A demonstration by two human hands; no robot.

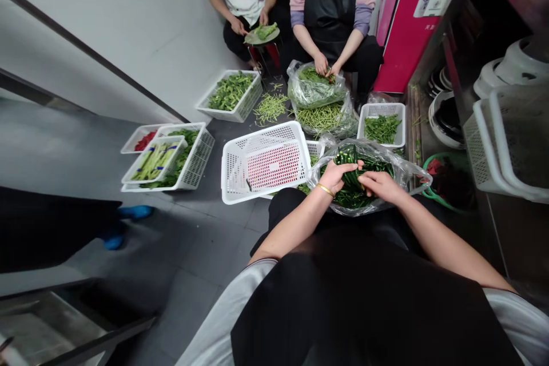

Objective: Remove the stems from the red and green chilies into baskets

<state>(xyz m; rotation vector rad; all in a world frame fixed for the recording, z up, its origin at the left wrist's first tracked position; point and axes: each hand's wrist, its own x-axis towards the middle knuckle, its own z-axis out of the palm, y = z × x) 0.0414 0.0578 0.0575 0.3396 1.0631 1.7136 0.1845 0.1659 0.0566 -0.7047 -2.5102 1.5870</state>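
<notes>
My left hand (335,176), with a gold bangle at its wrist, is closed round a bunch of long, thin green chili peppers (346,156). It is over a clear plastic bag (412,176) full of the same dark green peppers, which rests at my knees. My right hand (381,184) is beside the bunch, thumb and fingers pinched together at the peppers' near ends. Its fingertips partly hide what they grip. Left of the bag stands a white perforated basket (230,168), tilted, with a small dark piece in it.
Two people sit opposite; one handles greens in a plastic bag (295,83), the other holds leaves over a stool. White baskets of greens (253,97) stand around. A green basin (433,194) and shelving (497,223) are at right. Cut stems (271,107) lie on the floor.
</notes>
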